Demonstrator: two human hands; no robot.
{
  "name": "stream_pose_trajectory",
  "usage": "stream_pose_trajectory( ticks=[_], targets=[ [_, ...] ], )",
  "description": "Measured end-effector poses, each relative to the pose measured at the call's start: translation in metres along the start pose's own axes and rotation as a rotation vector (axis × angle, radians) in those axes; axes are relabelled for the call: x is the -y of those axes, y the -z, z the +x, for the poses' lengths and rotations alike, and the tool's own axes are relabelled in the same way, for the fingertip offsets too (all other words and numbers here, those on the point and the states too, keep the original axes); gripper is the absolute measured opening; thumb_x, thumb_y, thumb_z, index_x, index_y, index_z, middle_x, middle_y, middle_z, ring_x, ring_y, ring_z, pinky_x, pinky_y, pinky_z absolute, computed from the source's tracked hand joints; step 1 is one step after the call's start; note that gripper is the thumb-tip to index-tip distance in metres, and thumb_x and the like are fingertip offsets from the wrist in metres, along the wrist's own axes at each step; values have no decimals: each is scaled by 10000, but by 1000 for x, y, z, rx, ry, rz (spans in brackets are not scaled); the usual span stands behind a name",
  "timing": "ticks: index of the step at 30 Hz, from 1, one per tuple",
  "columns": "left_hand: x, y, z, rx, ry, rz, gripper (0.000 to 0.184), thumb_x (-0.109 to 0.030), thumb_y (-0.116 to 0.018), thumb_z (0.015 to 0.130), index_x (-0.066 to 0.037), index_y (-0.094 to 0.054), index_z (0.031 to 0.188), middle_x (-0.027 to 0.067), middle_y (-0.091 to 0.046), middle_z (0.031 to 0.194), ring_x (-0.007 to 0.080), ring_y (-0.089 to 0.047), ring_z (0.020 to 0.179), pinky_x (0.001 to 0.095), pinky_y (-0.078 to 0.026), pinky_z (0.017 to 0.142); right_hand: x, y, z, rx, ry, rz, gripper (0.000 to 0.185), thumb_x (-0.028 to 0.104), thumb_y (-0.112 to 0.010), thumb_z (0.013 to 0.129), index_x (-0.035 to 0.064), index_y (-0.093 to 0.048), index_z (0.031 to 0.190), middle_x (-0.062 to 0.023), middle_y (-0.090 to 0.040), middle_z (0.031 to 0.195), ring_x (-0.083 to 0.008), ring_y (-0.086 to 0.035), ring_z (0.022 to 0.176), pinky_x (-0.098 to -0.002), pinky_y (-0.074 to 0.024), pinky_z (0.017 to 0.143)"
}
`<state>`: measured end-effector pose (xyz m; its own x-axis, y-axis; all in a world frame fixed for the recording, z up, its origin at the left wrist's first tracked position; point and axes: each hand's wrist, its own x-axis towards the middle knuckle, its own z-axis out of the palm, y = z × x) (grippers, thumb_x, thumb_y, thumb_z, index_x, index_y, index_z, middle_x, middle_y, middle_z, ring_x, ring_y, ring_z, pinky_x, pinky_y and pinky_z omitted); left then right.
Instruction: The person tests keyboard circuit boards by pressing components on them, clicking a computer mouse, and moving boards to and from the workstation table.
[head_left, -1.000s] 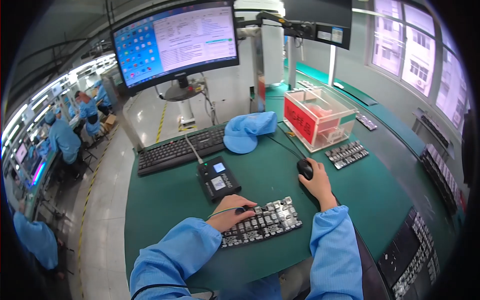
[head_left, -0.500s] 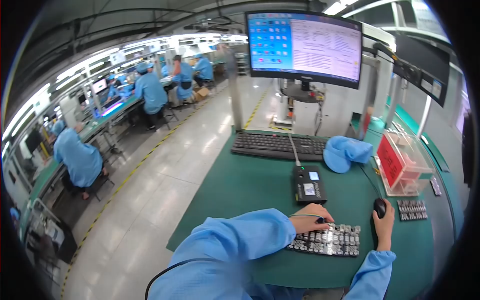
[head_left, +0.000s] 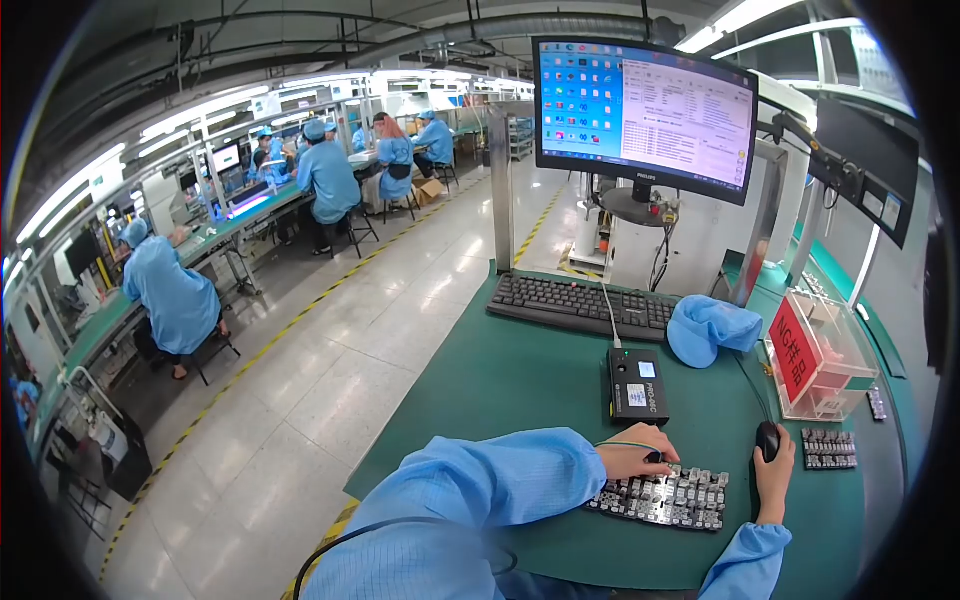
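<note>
My left hand (head_left: 638, 452) is at the upper left edge of a block of small silver-and-black electronic modules (head_left: 685, 498) set in rows. Its fingers are curled together around a small dark piece that I cannot make out, and a thin green-yellow cord lies at the wrist. Just beyond this hand lies a black tester box (head_left: 637, 388) with a lit little screen and a white cable plugged into its far end. My right hand (head_left: 774, 475) is wrapped over a black computer mouse (head_left: 768, 441) on the green mat.
Behind the box are a black keyboard (head_left: 580, 302) and a blue cloth cap (head_left: 712, 330). A monitor (head_left: 645, 118) stands above. On the right are a clear box with a red label (head_left: 793, 350) and another module block (head_left: 829, 449). Several people in blue sit at a far-left bench.
The head view has shifted, so the whole scene sits slightly lower and further right. My left hand stays at the module block, and my right hand stays on the mouse.
</note>
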<state>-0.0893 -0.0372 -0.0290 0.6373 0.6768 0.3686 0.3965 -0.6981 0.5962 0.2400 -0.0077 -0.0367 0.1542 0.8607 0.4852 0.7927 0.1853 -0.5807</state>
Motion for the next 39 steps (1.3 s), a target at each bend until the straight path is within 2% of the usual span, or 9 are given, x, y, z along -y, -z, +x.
stream_pose_trajectory(
  ticks=[2,8,12,13,23,30,32,34,39],
  targets=[
    [0,-2,-1,-87,-64,34,251,-285,-697,840,-84,-691,992,54,-674,926,251,-590,925,377,-438,858,-5,-2,0,1,2,5,574,47,-675,764,104,-485,1303,-195,-517,1165,-406,-561,1044,-441,-473,902],
    [0,-1,0,-82,-53,-1,265,-268,-702,831,-55,-691,989,81,-686,948,271,-604,929,384,-462,842,-13,-5,4,-23,56,5,593,47,-691,745,118,-485,1296,-184,-509,1175,-415,-549,1053,-449,-470,907],
    [-2,2,1,-30,-11,-13,279,-268,-701,833,-59,-689,1019,78,-686,940,265,-599,921,384,-460,838,-5,0,-1,3,-26,2,596,52,-697,739,119,-485,1292,-178,-505,1185,-409,-543,1069,-449,-463,919],
    [-5,5,2,28,35,-19,286,-259,-683,847,-46,-694,1038,99,-683,1018,284,-590,1008,396,-453,885,-5,0,-1,-11,-7,3,586,51,-692,741,112,-489,1287,-191,-509,1168,-418,-549,1051,-452,-467,908],
    [-6,7,0,33,27,-22,293,-275,-669,863,-47,-683,1047,84,-674,1021,272,-578,1013,388,-435,905,-5,-3,-3,0,-12,16,590,48,-691,745,126,-483,1292,-177,-507,1176,-409,-551,1056,-452,-470,902],
    [-3,4,-1,29,21,-15,288,-275,-672,860,-50,-689,1038,91,-674,1020,276,-581,1005,390,-441,896,-6,-3,-1,0,-25,20,601,61,-696,740,134,-484,1298,-183,-509,1161,-411,-553,1052,-455,-471,904],
    [-3,3,0,-35,-47,5,272,-303,-691,848,-69,-693,986,80,-670,946,263,-597,925,378,-441,857,-5,-2,0,-1,-25,-3,602,64,-697,739,122,-485,1299,-187,-510,1169,-408,-554,1051,-447,-471,906],
    [0,1,0,-50,-59,-1,283,-309,-681,854,-65,-695,997,99,-666,955,281,-592,933,396,-448,839,-5,-2,-1,-20,23,-6,612,69,-704,736,107,-485,1305,-193,-509,1176,-406,-554,1055,-437,-469,915],
    [-6,7,1,31,-3,19,271,-297,-667,878,-75,-693,1032,93,-663,980,270,-590,936,383,-464,838,9,5,-4,-19,-45,1,609,93,-729,731,112,-474,1283,-198,-519,1142,-411,-552,1043,-442,-470,908]
  ],
)
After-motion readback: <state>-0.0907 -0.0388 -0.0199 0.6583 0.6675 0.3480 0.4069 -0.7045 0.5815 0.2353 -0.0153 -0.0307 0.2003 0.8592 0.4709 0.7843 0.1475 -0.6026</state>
